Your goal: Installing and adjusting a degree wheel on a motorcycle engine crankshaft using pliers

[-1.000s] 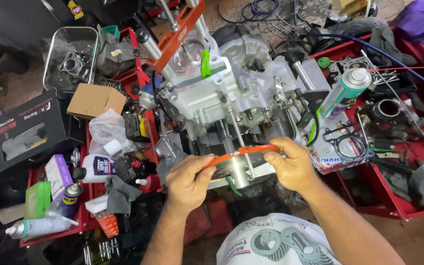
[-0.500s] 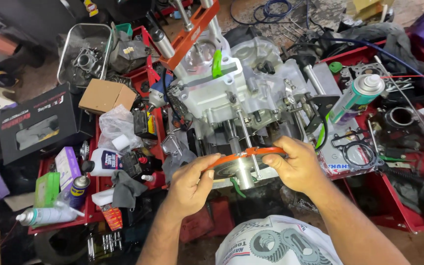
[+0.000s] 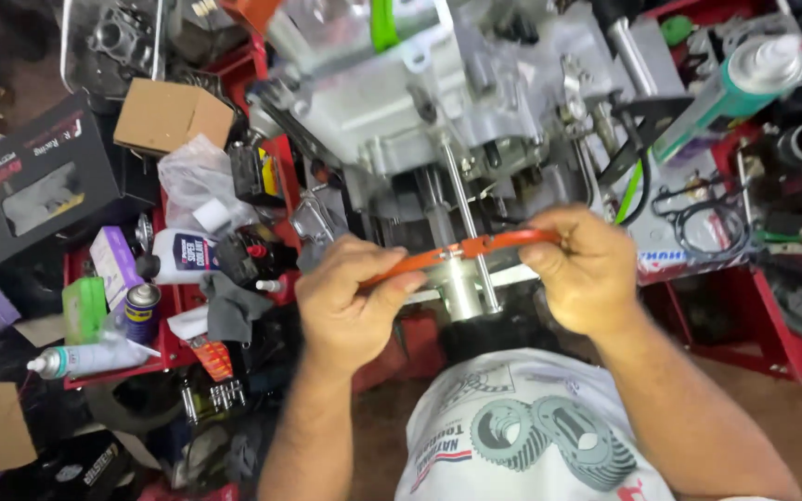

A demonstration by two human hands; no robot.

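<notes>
Left hand: your left hand [image 3: 350, 301] is closed in a pinch on the 9 o'clock end of the gasket [image 3: 475, 249], thumb on top.
Right hand: your right hand [image 3: 582, 269] is curled shut on the 3 o'clock end, fingers wrapped over the edge.
Gasket place: an orange gasket, held edge-on at frame centre, just in front of the engine [image 3: 438, 111] and threaded around the studs [image 3: 464, 209] that project toward you.
Axis: long axis runs 9 to 3 o'clock, right end slightly higher; its flat face seems to point at the engine.
Handling: likely light, thin and flexible; it probably creases or tears if bent sharply. Hold opposite edges, as you do now, and keep it level on the studs.
Nearby: spray can [image 3: 141, 311] at 9 o'clock, sealant tube [image 3: 735, 93] at 2 o'clock.
</notes>
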